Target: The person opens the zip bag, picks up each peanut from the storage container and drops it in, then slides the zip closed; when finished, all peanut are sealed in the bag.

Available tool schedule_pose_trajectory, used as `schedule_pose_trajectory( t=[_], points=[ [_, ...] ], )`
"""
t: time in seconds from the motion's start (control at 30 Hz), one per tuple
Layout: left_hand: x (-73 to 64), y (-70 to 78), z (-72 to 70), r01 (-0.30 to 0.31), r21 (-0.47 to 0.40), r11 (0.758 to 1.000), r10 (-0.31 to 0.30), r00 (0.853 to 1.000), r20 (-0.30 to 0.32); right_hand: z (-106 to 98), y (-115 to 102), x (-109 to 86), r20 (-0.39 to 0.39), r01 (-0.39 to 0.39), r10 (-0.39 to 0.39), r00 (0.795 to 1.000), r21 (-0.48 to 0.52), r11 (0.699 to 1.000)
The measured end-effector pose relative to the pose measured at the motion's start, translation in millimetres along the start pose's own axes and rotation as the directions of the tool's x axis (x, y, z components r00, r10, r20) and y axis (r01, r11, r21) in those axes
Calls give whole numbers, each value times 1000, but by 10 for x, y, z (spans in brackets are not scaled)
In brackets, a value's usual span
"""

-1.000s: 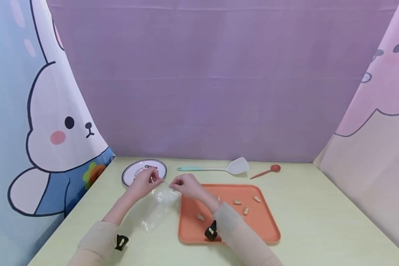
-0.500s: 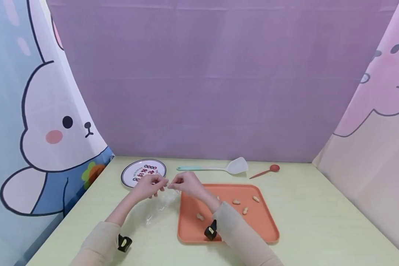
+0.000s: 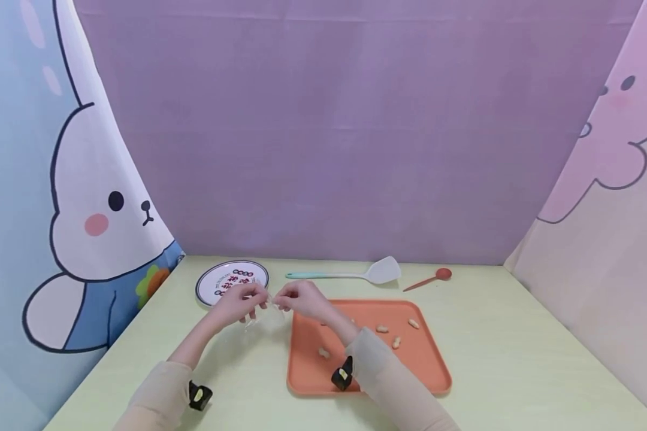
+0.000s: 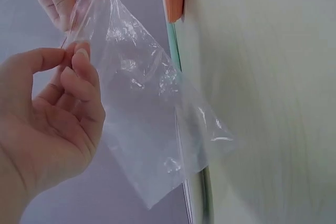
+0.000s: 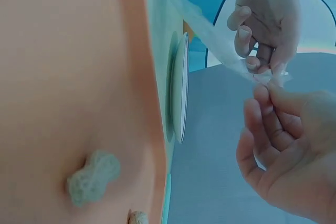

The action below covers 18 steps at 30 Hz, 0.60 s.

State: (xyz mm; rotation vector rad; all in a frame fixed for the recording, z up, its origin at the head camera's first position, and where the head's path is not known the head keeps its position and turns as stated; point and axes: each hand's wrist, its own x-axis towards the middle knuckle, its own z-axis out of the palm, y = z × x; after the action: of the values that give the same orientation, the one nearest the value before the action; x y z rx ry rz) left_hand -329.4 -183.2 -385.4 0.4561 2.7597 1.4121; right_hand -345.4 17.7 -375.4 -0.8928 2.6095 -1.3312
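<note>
A clear plastic bag (image 4: 142, 82) hangs by its upper edge between my two hands, above the table. My left hand (image 3: 241, 303) pinches that edge between thumb and fingertips. Close beside it, my right hand (image 3: 304, 298) pinches the same edge, its fingertips nearly meeting the left ones, as the right wrist view also shows. The bag looks flat, with nothing visible inside. Under my right forearm lies an orange tray (image 3: 369, 383), holding several peanuts in their shells, one peanut (image 5: 93, 178) large in the right wrist view.
Behind my left hand sits a white printed plate (image 3: 210, 284) with a dark rim. A white-headed turner (image 3: 384, 270) with a mint handle lies behind the tray. To its right is a small red spoon (image 3: 443, 274). A purple curtain (image 3: 323, 131) closes the back.
My left hand has lowered a little and turned, closing in on the right hand, and the bag's hanging part has swung up and shows less. My right hand has barely moved.
</note>
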Motion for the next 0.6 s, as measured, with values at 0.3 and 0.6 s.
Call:
schedule_pose_trajectory(
  t=[0.3, 0.6],
  points=[
    [5, -37, 8, -21, -43, 999, 22, 1000, 16, 23, 10, 21, -11, -9, 9, 1000, 46, 999],
    [-11, -39, 43, 0, -105, 994, 0, 1000, 3, 16, 66, 46, -153, -6, 17, 988, 71, 997]
  ],
)
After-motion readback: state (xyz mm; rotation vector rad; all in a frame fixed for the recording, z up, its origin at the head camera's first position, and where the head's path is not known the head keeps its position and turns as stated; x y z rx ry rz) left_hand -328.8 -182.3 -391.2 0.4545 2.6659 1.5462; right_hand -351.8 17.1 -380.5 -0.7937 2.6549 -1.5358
